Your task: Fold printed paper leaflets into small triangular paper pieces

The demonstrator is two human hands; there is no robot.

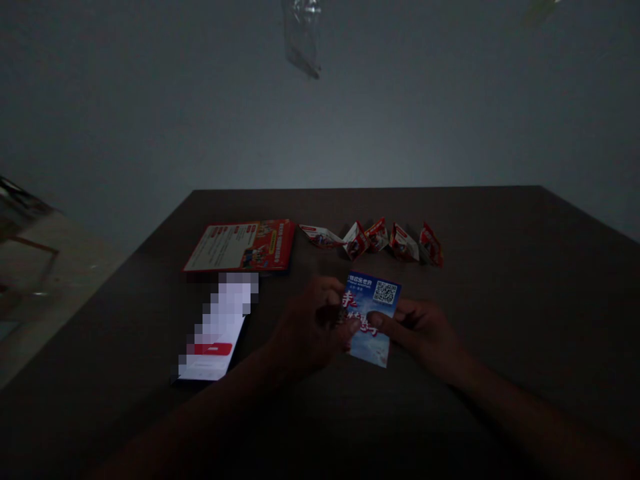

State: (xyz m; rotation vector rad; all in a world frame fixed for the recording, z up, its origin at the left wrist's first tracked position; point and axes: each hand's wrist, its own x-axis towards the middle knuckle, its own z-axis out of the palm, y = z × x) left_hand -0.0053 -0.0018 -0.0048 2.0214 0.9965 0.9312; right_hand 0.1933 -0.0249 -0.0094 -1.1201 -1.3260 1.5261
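Between my two hands is a blue paper leaflet point(370, 347) with white and red lettering and a QR code in its upper right corner. My left hand point(320, 320) grips its left edge, the thumb lying on the front. On the other side, my right hand point(425, 327) pinches the right edge with its thumb across the printed face. The fingers behind the paper are partly hidden. Just beyond the leaflet, several folded red-and-white paper pieces point(377, 235) stand in a row.
A flat red-and-white printed box point(225, 248) lies at the back left of the dark table point(480, 227). In front of it rests a phone point(213, 365) with a lit screen, partly pixelated. Something clear and plastic point(303, 37) hangs at the wall.
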